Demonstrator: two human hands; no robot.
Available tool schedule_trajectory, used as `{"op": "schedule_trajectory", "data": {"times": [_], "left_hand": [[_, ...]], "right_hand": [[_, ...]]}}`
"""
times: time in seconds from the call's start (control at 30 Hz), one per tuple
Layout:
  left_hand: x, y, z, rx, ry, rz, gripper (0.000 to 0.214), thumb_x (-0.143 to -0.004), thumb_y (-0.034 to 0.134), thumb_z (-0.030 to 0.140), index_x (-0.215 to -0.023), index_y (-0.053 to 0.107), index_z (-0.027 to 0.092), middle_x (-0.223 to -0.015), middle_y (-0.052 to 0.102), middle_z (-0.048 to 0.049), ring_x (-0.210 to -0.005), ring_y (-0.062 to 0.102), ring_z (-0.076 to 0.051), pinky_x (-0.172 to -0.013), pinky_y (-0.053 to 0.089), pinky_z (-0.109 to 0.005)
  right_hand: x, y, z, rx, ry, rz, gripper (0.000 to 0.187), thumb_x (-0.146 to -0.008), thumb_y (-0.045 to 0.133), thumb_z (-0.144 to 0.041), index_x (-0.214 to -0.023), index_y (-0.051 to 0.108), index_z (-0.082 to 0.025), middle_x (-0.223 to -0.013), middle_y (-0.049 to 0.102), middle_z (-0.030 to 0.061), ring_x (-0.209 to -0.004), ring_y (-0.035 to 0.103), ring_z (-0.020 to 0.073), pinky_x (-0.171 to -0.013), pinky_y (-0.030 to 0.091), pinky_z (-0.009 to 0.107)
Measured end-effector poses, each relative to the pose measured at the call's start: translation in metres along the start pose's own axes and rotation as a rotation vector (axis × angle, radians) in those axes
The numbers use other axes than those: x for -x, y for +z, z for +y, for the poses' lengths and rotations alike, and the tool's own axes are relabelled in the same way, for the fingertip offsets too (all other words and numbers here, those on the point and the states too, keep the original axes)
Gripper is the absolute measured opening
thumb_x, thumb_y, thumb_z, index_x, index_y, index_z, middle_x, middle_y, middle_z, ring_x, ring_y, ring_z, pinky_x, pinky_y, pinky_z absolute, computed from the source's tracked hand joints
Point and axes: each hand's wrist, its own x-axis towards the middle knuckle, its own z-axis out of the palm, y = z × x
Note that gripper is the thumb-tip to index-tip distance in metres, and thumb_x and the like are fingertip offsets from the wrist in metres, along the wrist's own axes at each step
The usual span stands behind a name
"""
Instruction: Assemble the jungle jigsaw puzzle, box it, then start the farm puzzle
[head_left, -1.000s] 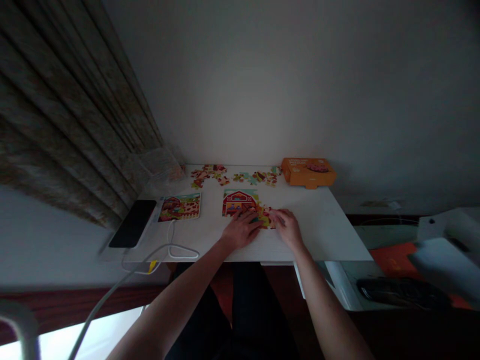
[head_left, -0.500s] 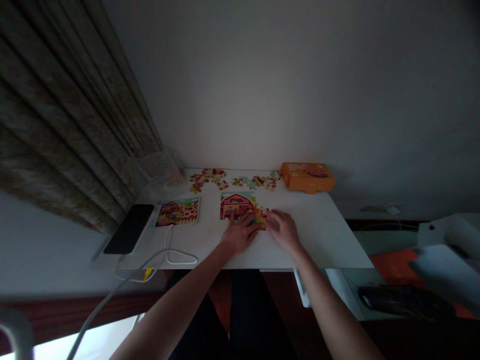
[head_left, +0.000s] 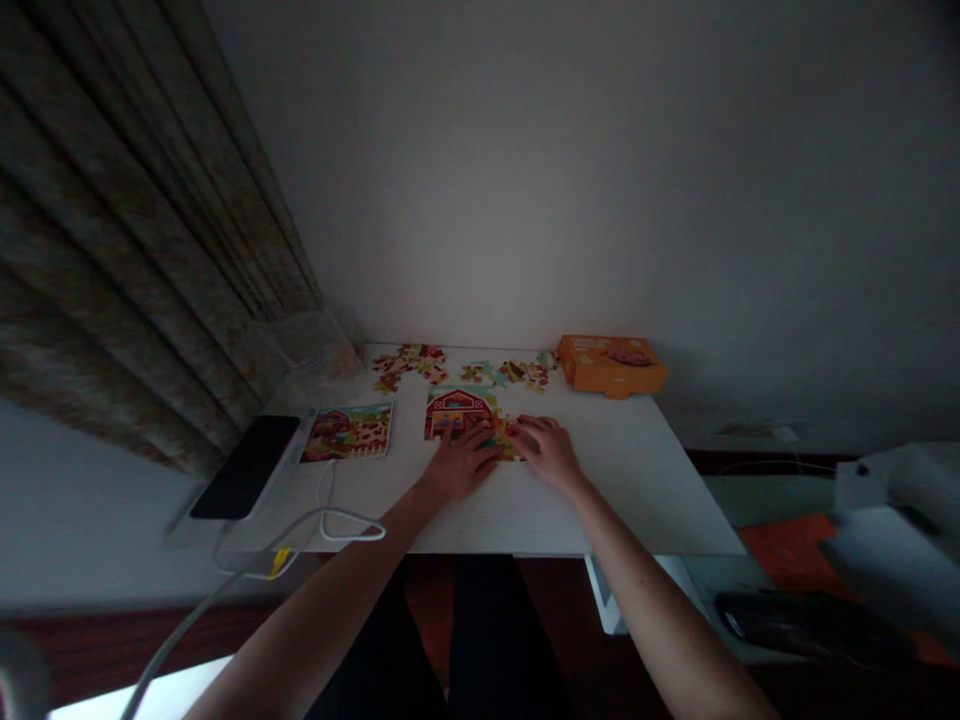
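A partly joined jigsaw puzzle [head_left: 459, 402] with a red barn lies in the middle of the white table. My left hand [head_left: 457, 465] rests on its lower part, fingers spread and laid flat over the pieces. At the puzzle's right side, my right hand [head_left: 551, 455] has its thumb and fingers pinched on a puzzle piece [head_left: 511, 424], mostly covered by the fingertips. Whether that piece is locked into its neighbours I cannot tell. Loose puzzle pieces [head_left: 411, 364] lie behind the puzzle, with a second group of pieces [head_left: 514, 373] farther right.
A reference picture card [head_left: 349, 432] of the farm scene lies left, beside a black phone [head_left: 246, 468]. A white cable [head_left: 352, 515] loops near the front edge. An orange box [head_left: 613, 365] stands at the back right, a clear plastic bag [head_left: 315, 350] at the back left.
The whole view has shifted slightly. My right hand's fingertips have moved a little left, closer in against the puzzle. My left hand stays flat on the pieces.
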Motion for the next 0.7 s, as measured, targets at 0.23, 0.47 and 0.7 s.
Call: {"op": "schedule_trajectory", "data": {"times": [0.23,0.47,0.7], "left_hand": [[0.004,0.001,0.004,0.004,-0.023,0.006,0.034,-0.107,0.047,0.041,-0.133,0.067,0.036,-0.150,0.061,-0.0036,-0.148,0.046,-0.025,-0.127,0.015,-0.064],[-0.017,-0.007,-0.034,0.025,-0.174,0.040,0.044,-0.109,0.036,0.041,-0.144,0.059,0.029,-0.156,0.054,-0.0084,-0.145,0.047,-0.023,-0.126,0.028,-0.055],[-0.062,-0.022,-0.113,-0.052,-0.487,-0.121,0.049,-0.108,0.029,0.038,-0.151,0.051,0.028,-0.165,0.042,-0.0104,-0.153,0.036,-0.031,-0.123,0.023,-0.069]], "right_hand": [[-0.061,0.017,0.036,-0.182,0.285,0.168,0.039,-0.098,0.052,-0.053,-0.095,0.078,-0.024,-0.090,0.078,0.0064,-0.082,0.070,0.0229,-0.078,0.054,0.034],[-0.101,0.023,0.048,-0.104,0.209,0.159,0.033,-0.099,0.056,-0.047,-0.108,0.078,-0.025,-0.113,0.075,0.0105,-0.106,0.067,0.0280,-0.093,0.053,0.043],[-0.099,0.025,0.038,0.125,0.055,-0.025,0.039,-0.108,0.040,-0.041,-0.131,0.071,-0.033,-0.159,0.051,0.0034,-0.146,0.043,0.0325,-0.121,0.024,0.062]]}}
